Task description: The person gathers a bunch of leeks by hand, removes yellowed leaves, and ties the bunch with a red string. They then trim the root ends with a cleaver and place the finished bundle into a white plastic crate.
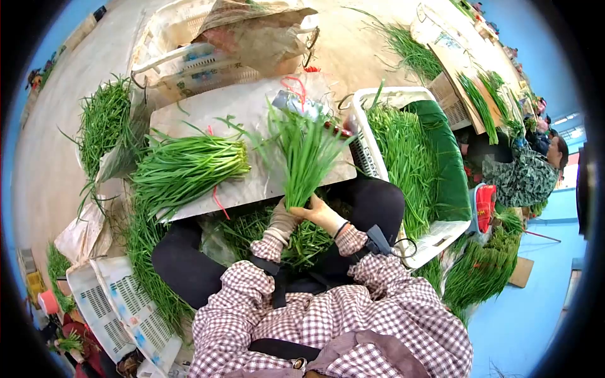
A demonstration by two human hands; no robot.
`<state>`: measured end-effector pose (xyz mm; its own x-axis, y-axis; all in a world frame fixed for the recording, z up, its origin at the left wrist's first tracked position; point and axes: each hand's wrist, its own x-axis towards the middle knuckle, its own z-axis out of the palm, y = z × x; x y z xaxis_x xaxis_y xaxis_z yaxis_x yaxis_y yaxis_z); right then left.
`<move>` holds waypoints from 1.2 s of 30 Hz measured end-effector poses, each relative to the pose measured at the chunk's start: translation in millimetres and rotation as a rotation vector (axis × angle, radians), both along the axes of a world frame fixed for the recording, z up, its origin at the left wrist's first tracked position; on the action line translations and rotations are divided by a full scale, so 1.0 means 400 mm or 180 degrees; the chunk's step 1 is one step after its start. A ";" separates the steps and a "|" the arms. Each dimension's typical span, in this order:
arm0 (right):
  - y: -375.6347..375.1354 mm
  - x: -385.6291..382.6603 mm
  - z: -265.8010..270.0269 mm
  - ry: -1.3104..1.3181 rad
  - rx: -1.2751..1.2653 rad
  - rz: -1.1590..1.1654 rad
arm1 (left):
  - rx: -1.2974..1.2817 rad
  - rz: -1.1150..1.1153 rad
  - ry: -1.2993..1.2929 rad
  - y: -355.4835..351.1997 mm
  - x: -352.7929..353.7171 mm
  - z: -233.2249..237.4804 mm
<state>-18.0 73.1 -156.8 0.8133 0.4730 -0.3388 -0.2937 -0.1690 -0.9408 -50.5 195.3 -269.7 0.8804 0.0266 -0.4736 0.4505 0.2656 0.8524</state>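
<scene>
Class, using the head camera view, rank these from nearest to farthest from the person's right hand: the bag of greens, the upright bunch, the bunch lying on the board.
From the right hand:
1. Upright bunch: at the fingers.
2. Lying bunch: to the left, on the board.
3. Bag of greens: farther left, beyond the board's edge.

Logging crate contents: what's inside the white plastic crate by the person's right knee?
Long, thin green stalks and a dark-green sheet along one side; whatever lies beneath them is covered.
</scene>
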 end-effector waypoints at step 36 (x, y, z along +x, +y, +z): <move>-0.164 0.195 0.234 -0.2992 -0.0535 -0.2641 | -0.2549 -0.1182 0.0202 0.129 -0.080 0.189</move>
